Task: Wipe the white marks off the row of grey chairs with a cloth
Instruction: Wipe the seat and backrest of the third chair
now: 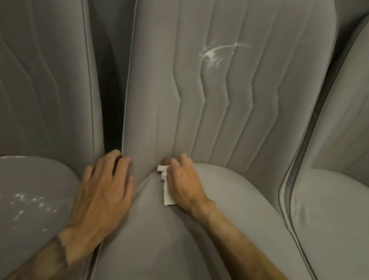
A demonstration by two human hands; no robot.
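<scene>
Chairs 3 grey, 2 marked white, left grip flat, right grip clutching 1 cloth

No readable text/labels anywhere on the chairs.

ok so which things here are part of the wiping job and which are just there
In the job:
white cloth in the right hand
left hand resting at the edge of the middle chair
white smear on its backrest
white specks on the seat of the left chair

Just there:
right chair, no marks visible
dark gap between chairs
</scene>
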